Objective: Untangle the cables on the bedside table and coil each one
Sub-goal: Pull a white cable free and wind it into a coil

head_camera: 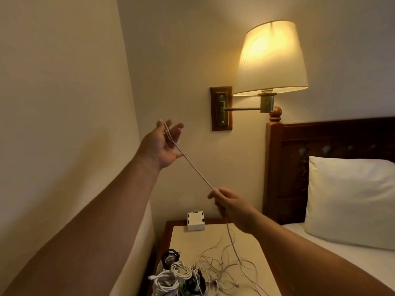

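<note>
Right grip (pixel 232 207) pinches the taut cable (pixel 195 170); left grip (pixel 162 144) lies open, cable across its fingers, tail trailing to the table (pixel 192 238). We judge the tail may snag the loose wires (pixel 222 265) there.

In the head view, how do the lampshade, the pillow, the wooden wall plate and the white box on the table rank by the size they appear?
1. Pillow and lampshade: about alike; the frame edge cuts the pillow, so I do not rank them.
2. Wooden wall plate.
3. White box, the smallest.
</note>
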